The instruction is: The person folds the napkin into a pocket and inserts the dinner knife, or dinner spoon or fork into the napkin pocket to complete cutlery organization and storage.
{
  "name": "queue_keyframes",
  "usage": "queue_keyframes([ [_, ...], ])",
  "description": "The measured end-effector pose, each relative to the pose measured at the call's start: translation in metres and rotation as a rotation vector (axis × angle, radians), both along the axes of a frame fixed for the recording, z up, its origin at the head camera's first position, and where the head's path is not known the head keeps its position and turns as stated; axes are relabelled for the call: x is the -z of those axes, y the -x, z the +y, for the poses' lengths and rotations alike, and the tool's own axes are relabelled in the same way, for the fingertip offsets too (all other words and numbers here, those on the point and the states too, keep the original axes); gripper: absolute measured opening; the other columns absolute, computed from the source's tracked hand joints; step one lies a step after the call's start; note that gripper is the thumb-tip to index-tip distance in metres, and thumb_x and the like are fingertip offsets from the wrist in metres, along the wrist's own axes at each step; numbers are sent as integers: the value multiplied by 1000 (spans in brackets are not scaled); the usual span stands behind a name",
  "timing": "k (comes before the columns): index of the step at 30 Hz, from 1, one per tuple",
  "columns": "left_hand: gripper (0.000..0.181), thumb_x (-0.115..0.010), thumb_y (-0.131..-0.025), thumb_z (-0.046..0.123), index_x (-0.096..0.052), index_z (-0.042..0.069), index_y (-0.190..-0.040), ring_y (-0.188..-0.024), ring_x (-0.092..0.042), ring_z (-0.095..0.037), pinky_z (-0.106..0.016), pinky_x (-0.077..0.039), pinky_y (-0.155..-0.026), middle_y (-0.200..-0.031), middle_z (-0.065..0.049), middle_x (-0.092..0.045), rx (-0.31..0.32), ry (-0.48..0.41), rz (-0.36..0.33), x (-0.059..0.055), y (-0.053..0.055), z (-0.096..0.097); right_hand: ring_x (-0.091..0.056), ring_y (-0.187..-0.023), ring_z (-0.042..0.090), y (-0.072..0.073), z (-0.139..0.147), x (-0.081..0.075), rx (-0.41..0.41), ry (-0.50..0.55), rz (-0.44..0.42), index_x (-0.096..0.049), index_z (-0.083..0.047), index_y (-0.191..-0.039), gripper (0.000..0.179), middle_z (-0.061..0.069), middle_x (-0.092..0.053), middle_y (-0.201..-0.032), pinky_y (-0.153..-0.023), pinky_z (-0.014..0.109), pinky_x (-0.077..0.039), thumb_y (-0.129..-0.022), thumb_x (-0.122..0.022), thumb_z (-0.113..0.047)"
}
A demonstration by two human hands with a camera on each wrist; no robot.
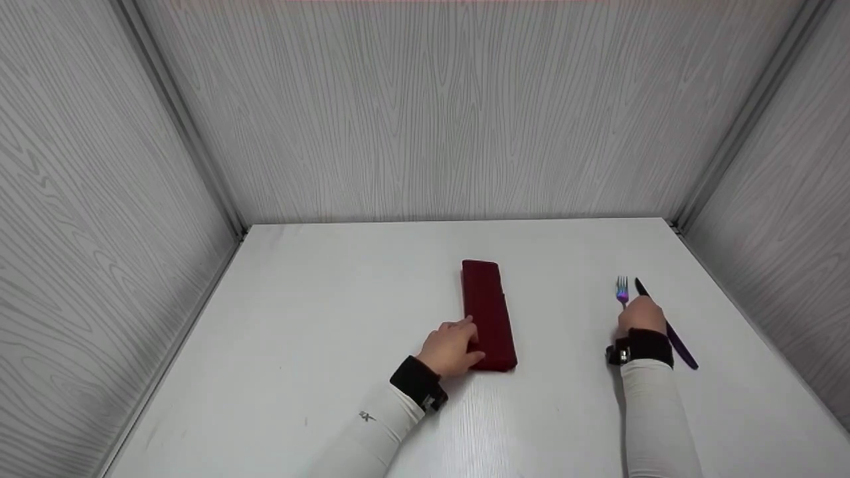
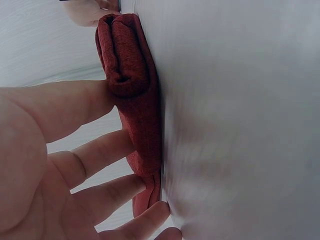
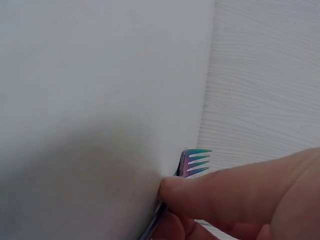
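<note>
A dark red folded cloth lies lengthwise on the white table, its rolled layers showing at the near end in the left wrist view. My left hand rests against its near left side. The spread fingers and thumb touch the cloth without curling round it. Farther right, my right hand pinches a rainbow-coloured fork between thumb and fingers. Its tines point away from me. A dark, purple-tinted table knife lies slanted along the right of that hand, partly hidden behind it.
The white tabletop is enclosed by grey wood-grain panels: a back wall, a left wall and a right wall. The knife lies nearest the right wall.
</note>
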State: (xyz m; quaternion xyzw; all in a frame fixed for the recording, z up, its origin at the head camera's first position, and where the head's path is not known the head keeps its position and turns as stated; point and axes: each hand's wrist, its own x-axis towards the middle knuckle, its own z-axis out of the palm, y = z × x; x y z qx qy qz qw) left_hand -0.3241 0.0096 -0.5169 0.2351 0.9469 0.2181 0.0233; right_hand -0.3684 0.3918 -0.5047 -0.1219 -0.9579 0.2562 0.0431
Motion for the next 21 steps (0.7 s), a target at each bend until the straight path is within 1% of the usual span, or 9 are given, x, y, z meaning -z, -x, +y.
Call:
queue_keyframes([
  [2, 23, -73, -100, 33, -64, 12, -104, -136, -56, -39, -51, -53, -98, -158, -13, -54, -2, 3, 1, 0, 0, 0, -67, -85, 51, -1, 0, 1, 2, 5, 4, -62, 14, -80, 12, 40, -68, -92, -87, 64, -54, -81, -51, 9],
  [9, 23, -74, -99, 33, -65, 13, -105, -137, -56, -38, -52, -52, -99, -158, -13, -54, -10, 3, -8, 0, 0, 1, -68, -90, 57, -1, 0, 3, 7, 15, 14, -61, 11, -78, 9, 41, -68, -92, -87, 66, -54, -81, -53, 8],
  [12, 23, -74, -99, 34, -65, 13, -104, -137, -56, -38, -52, -52, -99, -158, -13, -53, -13, -1, -10, 0, 0, 0, -67, -88, 55, 0, 2, 4, 5, 28, 13, -62, 11, -77, 10, 40, -68, -91, -86, 66, -54, -82, -54, 7],
  [19, 23, -72, -101, 34, -65, 13, -106, -139, -55, -38, -53, -51, -102, -159, -13, -52, -12, 3, -21, 0, 0, 1, -65, -79, 43, 2, 6, 2, -2, 60, -31, -63, 12, -78, 10, 35, -69, -86, -83, 63, -55, -81, -58, 4],
  [21, 24, -72, -101, 34, -65, 12, -107, -138, -55, -38, -53, -51, -102, -160, -13, -52, -10, 4, -19, 0, 1, 1, -64, -78, 42, 2, 7, 2, 0, 60, -38, -63, 12, -79, 10, 35, -68, -87, -81, 61, -55, -81, -59, 3],
])
